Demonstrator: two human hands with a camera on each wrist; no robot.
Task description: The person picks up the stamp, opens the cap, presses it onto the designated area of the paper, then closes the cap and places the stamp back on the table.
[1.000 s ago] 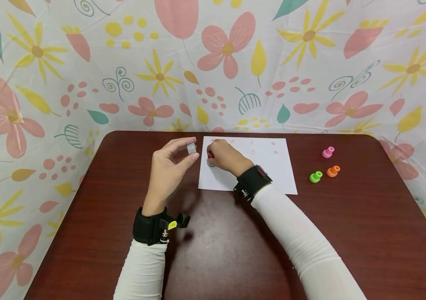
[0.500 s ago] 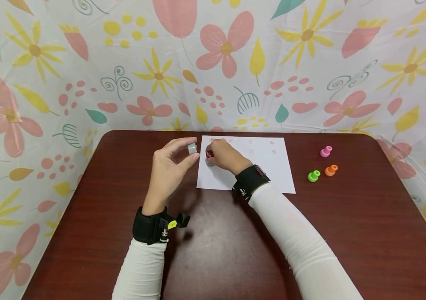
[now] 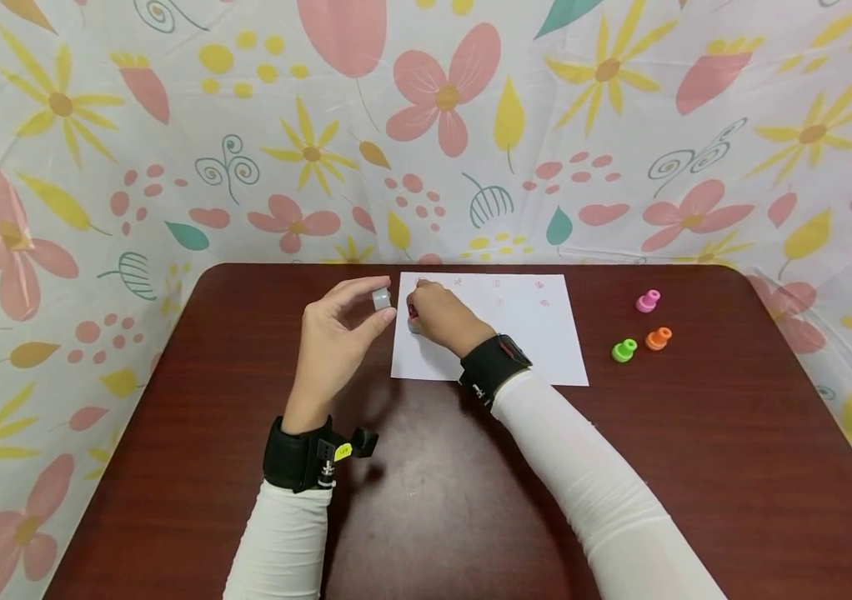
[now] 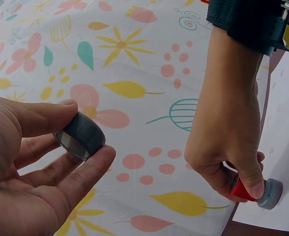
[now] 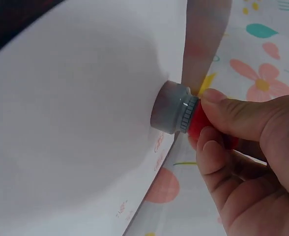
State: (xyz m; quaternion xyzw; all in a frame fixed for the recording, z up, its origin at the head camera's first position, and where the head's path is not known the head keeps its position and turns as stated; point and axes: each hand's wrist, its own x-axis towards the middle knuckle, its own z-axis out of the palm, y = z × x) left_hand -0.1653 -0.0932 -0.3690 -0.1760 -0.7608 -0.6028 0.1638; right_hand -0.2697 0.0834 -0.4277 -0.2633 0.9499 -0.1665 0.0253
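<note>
My right hand (image 3: 444, 315) pinches a stamp (image 5: 176, 110) by its red handle; in the right wrist view the grey base stands against the white paper (image 5: 75, 118). Small red prints (image 5: 158, 142) show on the sheet beside the base. Held between thumb and fingertips of my left hand (image 3: 339, 333), to the left of the sheet, is a small grey cap (image 3: 381, 298). The left wrist view shows this cap (image 4: 83, 135) as a short, hollow cylinder raised off the table. The stamp's printing face is hidden against the paper.
Pink (image 3: 648, 301), orange (image 3: 659, 338) and green (image 3: 624, 350) peg-shaped pieces stand right of the paper on the dark wooden table (image 3: 426, 500). Behind the table hangs a flower-patterned cloth (image 3: 426, 133). Each wrist wears a black strap with a camera mount.
The whole head view has shifted slightly. Both hands keep their holds, and the stamp stays at the left part of the paper.
</note>
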